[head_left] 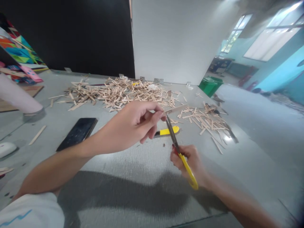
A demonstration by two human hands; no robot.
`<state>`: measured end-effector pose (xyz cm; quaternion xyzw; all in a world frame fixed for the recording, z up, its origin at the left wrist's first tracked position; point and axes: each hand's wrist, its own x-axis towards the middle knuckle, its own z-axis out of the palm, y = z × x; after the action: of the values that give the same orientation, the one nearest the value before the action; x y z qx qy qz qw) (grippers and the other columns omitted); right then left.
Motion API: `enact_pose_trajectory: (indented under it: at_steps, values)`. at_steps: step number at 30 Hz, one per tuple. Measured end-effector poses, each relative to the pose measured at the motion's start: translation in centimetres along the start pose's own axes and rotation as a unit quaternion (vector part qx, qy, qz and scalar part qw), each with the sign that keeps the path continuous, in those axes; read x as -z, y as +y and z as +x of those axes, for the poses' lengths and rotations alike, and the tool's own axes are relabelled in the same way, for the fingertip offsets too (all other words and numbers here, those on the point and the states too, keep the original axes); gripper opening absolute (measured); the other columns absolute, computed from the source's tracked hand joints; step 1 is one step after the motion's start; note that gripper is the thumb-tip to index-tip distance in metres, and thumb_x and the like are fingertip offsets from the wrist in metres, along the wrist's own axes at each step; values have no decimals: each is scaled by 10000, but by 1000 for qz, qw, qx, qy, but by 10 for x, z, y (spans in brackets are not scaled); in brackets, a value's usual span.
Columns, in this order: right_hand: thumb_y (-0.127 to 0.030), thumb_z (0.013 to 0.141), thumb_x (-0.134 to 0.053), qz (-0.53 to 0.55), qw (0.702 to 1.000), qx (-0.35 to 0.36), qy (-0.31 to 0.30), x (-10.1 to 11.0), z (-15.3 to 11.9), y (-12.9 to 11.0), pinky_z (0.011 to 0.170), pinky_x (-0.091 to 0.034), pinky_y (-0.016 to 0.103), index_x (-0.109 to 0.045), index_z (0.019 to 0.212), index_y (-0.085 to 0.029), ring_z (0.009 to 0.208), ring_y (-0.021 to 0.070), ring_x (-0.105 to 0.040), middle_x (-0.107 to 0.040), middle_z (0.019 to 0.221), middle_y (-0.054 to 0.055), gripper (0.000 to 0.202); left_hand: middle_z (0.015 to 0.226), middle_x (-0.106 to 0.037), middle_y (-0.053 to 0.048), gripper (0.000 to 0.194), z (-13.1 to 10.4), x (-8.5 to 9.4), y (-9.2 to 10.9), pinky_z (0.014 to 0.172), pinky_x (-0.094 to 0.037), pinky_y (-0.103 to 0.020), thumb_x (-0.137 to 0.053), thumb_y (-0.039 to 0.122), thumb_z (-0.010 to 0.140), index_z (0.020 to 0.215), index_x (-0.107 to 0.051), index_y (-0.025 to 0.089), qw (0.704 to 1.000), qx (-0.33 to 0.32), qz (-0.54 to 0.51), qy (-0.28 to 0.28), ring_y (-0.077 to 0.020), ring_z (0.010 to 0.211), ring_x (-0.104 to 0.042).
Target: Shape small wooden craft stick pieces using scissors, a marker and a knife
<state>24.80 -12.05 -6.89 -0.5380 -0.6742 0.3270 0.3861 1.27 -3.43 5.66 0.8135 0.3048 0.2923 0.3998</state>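
My left hand [137, 125] is raised over the middle of the grey table, thumb and forefinger pinched on a thin wooden stick [177, 109] that points right. My right hand [190, 161] is closed round scissors [187, 169] with yellow and red handles. Their dark blades point up and left, with the tips at the stick, close to my left fingertips. Behind my left hand lies a yellow-handled tool [169, 130], its dark end partly hidden by my fingers. A large heap of wooden pieces [118, 93] spreads behind my hands, and a smaller pile [206, 122] lies to the right.
A black phone [77, 133] lies beside my left forearm, with a loose stick [37, 135] and a white mouse [7, 149] further left. Black and white panels [175, 41] rise behind the table [133, 190]. A pale cylinder [19, 95] stands left; a green bin [210, 86] is beyond the table.
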Motion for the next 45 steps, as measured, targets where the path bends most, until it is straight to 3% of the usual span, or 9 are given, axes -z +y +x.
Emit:
enact_pose_trajectory:
  at_steps: [7, 13, 19, 24, 28, 34, 45]
  values:
    - [-382, 920, -629, -3, 999, -14, 41, -4, 1, -1, 465, -281, 248, -431, 620, -239, 491, 96, -357, -408, 549, -34, 386, 604, -677, 26, 245, -1, 0, 0, 426, -405, -169, -543, 314, 1139, 966, -672, 197, 1000, 5, 1, -11, -78, 435, -549]
    - [-434, 958, -633, -18, 999, -2, 37, -1, 3, -5, 440, -254, 251, -452, 600, -232, 461, 91, -337, -391, 511, -34, 449, 606, -674, 31, 274, 0, 0, 0, 431, -416, -160, -534, 335, 1154, 956, -666, 200, 999, 10, -30, -25, -75, 435, -549]
    - [-449, 960, -647, -9, 999, -1, 43, -2, 2, -9, 438, -256, 248, -427, 594, -233, 465, 87, -299, -338, 521, -43, 479, 574, -613, 52, 272, 3, -4, -2, 399, -404, -162, -523, 377, 1162, 1000, -664, 209, 977, 52, -194, -78, -74, 381, -486]
    - [-446, 968, -653, 14, 999, 4, 46, -2, 5, -2, 456, -289, 258, -453, 599, -234, 452, 102, -364, -362, 501, -42, 470, 585, -578, 54, 245, 8, -9, -6, 388, -393, -155, -568, 359, 1142, 982, -655, 195, 949, 72, -293, -91, -66, 381, -461]
    - [-441, 967, -657, 10, 999, 10, 42, 1, 9, 3, 475, -284, 260, -490, 629, -224, 482, 95, -334, -385, 535, -45, 435, 578, -584, 50, 260, 10, -10, -8, 387, -401, -166, -563, 377, 1144, 985, -656, 193, 958, 63, -269, -73, -71, 376, -462]
    - [-383, 917, -647, 1, 999, 19, 33, 4, 10, -1, 522, -316, 251, -482, 643, -217, 553, 101, -358, -391, 596, -45, 360, 604, -649, 36, 270, 7, -10, -7, 412, -408, -157, -558, 397, 1151, 997, -650, 195, 994, 4, -110, 30, -75, 428, -549]
    - [-402, 918, -658, 27, 998, -12, 57, -2, 9, 3, 450, -270, 253, -473, 600, -228, 467, 88, -322, -388, 515, -50, 407, 611, -666, 28, 243, 7, -12, -4, 406, -395, -154, -555, 362, 1134, 977, -640, 197, 998, -1, -56, 23, -80, 431, -556]
